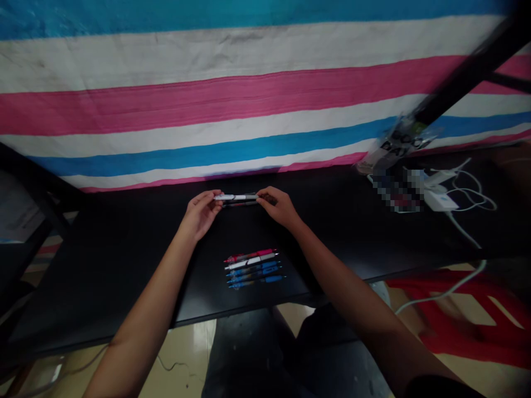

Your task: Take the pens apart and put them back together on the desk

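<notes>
Between my two hands, near the back of the black table, a white pen lies level, pinched at its left end by my left hand and at its right end by my right hand. Just behind and below it a dark pen shows; whether the fingers also touch that one I cannot tell. Closer to the table's front edge lies a row of pens: a red pen, a white and grey pen, and blue pens in front of them.
The black table runs across the view before a striped sheet. At the right are a clear bag with lettering, a white power strip and looping white cables. A red stool stands beyond the front edge.
</notes>
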### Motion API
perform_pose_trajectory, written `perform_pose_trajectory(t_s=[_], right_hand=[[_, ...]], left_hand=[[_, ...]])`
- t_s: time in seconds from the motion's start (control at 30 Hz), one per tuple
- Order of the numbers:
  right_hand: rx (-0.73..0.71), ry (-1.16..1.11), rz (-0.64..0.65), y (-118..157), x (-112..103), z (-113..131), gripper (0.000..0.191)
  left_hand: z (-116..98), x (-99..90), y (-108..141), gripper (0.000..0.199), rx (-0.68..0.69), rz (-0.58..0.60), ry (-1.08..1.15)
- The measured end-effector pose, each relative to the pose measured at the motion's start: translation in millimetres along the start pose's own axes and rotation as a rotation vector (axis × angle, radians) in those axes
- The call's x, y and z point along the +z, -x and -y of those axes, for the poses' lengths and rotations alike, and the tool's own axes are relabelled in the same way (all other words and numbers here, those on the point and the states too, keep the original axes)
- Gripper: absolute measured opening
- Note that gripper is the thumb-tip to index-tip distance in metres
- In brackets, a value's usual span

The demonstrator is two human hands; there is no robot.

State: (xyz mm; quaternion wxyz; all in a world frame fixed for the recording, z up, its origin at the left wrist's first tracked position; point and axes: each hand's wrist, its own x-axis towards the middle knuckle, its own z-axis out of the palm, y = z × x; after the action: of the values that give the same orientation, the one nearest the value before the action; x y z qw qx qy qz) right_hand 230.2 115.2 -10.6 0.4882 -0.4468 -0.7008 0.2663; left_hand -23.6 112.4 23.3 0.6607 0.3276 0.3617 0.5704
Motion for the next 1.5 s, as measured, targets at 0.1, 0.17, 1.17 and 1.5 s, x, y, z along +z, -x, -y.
perform_pose_trajectory(t_s=[0.1,0.17,1.17,1.5], right_hand=[[-0.004,0.059,-0.006,-1.9,-3.2,-3.0,0.013],[-0.007,0.084,0.012,-2.5,-5.6,-5.0,0.012],[0.008,0.258,0.199,0.3,-10.0,-14.3,0.008],[-0.030,0.256,0.125,0.0,-11.1,-5.5,0.007]], left_hand=[[-3.0,-8.0,-3.6,0.022,0.108,-0.049,-0.257],[-4.2,-13.8,-5.5,0.026,0.132,-0.046,-0.441],[6.8,-22.8,-7.4,0.009,0.414,0.130,-1.358],[14.6,25.1,32.5,0.016,0.283,0.638,-1.126]])
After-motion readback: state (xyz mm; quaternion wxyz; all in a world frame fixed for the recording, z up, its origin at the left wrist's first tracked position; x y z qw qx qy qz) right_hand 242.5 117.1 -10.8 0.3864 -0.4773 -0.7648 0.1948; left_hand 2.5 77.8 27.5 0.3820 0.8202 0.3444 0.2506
